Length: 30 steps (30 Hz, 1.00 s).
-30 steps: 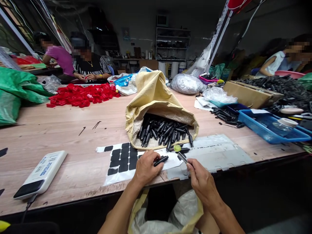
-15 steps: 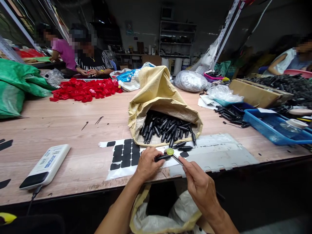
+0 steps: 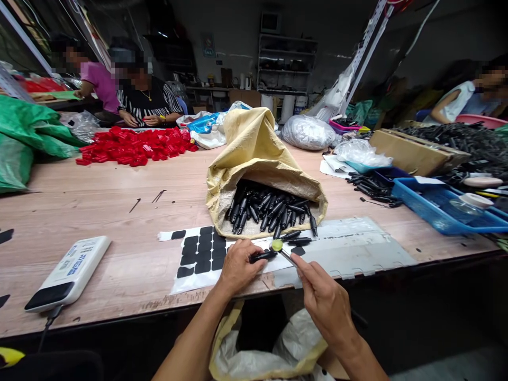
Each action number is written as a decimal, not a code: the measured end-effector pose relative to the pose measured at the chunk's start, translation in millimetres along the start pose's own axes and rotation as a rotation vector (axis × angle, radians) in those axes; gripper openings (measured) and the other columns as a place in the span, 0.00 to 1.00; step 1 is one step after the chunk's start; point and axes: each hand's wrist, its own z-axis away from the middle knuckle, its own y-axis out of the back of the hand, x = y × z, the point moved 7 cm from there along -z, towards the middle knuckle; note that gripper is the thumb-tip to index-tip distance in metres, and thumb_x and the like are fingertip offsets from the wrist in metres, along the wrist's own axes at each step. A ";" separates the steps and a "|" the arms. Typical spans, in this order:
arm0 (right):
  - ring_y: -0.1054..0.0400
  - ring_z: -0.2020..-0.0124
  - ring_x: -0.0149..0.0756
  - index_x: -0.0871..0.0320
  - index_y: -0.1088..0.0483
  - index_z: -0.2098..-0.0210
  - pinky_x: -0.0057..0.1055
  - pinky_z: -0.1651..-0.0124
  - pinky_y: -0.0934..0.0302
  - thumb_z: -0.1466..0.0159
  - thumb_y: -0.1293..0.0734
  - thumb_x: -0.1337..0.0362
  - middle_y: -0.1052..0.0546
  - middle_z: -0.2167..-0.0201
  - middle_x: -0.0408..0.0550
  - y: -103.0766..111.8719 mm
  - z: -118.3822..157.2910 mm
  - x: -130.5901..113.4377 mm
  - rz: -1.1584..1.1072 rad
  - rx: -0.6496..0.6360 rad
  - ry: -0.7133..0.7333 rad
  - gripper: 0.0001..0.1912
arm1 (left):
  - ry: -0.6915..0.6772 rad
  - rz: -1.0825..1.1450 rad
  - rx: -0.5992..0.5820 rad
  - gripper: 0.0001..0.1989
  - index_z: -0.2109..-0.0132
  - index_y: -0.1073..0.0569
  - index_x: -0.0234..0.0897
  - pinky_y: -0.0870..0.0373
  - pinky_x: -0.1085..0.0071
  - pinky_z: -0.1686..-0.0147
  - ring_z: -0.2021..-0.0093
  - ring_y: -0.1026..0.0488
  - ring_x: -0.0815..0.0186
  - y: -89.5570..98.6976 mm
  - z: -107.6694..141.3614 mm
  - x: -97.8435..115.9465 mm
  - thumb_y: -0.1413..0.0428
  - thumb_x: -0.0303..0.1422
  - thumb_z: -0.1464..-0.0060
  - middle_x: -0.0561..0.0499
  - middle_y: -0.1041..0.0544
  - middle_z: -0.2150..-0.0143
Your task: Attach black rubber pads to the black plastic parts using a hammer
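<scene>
My left hand (image 3: 238, 264) lies at the table's front edge, fingers closed on a black cylindrical plastic part (image 3: 263, 256) that points to the right. In my right hand (image 3: 319, 288) is the thin metal handle of a small mallet. The mallet's round yellow-green head (image 3: 277, 245) sits at the right end of the black part; whether they touch I cannot tell. Under the left hand lies a white sheet with black rounded-square stickers (image 3: 204, 247). Just beyond, a beige woven sack (image 3: 254, 138) opens toward me, with many similar black parts (image 3: 273, 209) spilling from it.
A white power bank (image 3: 73, 270) with a cable lies at left. Red plastic pieces (image 3: 135, 147) are heaped behind it, near a co-worker (image 3: 148, 100). At right are a blue tray (image 3: 440, 211), a cardboard box (image 3: 413, 153) and black parts. Another sack (image 3: 257, 360) hangs open below the table edge.
The view has shifted slightly, so the table things sit a little further left. Both hands keep nearly the same pose, with the mallet head still at the black part's end.
</scene>
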 end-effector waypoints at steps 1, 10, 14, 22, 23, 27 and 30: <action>0.25 0.65 0.31 0.45 0.35 0.36 0.25 0.66 0.38 0.27 0.44 0.68 0.21 0.62 0.43 -2.6 0.6 0.0 0.006 -0.025 0.002 0.24 | 0.000 0.000 0.000 0.07 0.59 0.19 0.41 0.37 0.65 0.57 0.58 0.31 0.60 -0.2 0.0 -0.2 0.36 0.32 0.48 0.51 0.23 0.63; 0.25 0.58 0.36 0.52 0.27 0.47 0.30 0.56 0.35 0.28 0.40 0.61 0.20 0.57 0.46 8.2 -2.0 35.2 -0.007 0.054 -0.080 0.15 | 0.004 0.050 -0.028 0.09 0.60 0.20 0.41 0.39 0.65 0.57 0.58 0.31 0.60 2.7 1.0 -0.7 0.44 0.38 0.39 0.50 0.24 0.63; 0.30 0.59 0.39 0.52 0.25 0.50 0.35 0.56 0.38 0.29 0.39 0.63 0.22 0.60 0.46 3.4 -3.4 49.1 0.044 -0.029 0.049 0.13 | -0.002 0.071 -0.040 0.17 0.65 0.24 0.40 0.39 0.65 0.56 0.58 0.32 0.61 2.9 1.2 -2.3 0.52 0.38 0.33 0.51 0.26 0.64; 0.33 0.58 0.38 0.49 0.24 0.52 0.36 0.56 0.43 0.31 0.37 0.66 0.25 0.60 0.46 -9.4 -14.8 55.0 0.047 -0.020 0.089 0.13 | -0.003 0.006 -0.050 0.20 0.71 0.31 0.38 0.40 0.66 0.58 0.60 0.33 0.63 2.3 1.0 -1.5 0.56 0.38 0.31 0.52 0.28 0.65; 0.33 0.58 0.38 0.48 0.24 0.52 0.37 0.56 0.43 0.31 0.37 0.66 0.25 0.60 0.46 -10.5 -16.2 55.7 0.042 -0.015 0.089 0.13 | -0.004 0.001 -0.047 0.20 0.71 0.31 0.39 0.40 0.66 0.58 0.60 0.33 0.63 2.8 1.2 -1.1 0.56 0.38 0.31 0.52 0.27 0.65; 0.33 0.58 0.38 0.49 0.23 0.53 0.36 0.56 0.42 0.32 0.36 0.65 0.25 0.61 0.46 -14.6 -18.7 60.1 0.001 -0.004 0.094 0.12 | -0.008 -0.005 -0.049 0.20 0.71 0.31 0.39 0.39 0.66 0.58 0.61 0.33 0.62 3.7 1.5 0.2 0.56 0.38 0.31 0.52 0.27 0.66; 0.33 0.59 0.38 0.50 0.23 0.53 0.36 0.56 0.41 0.33 0.36 0.65 0.24 0.61 0.46 -15.5 -17.4 61.4 -0.004 0.021 0.091 0.12 | -0.010 -0.008 -0.052 0.20 0.71 0.32 0.38 0.40 0.66 0.58 0.61 0.34 0.62 4.2 1.8 1.3 0.56 0.38 0.31 0.52 0.28 0.66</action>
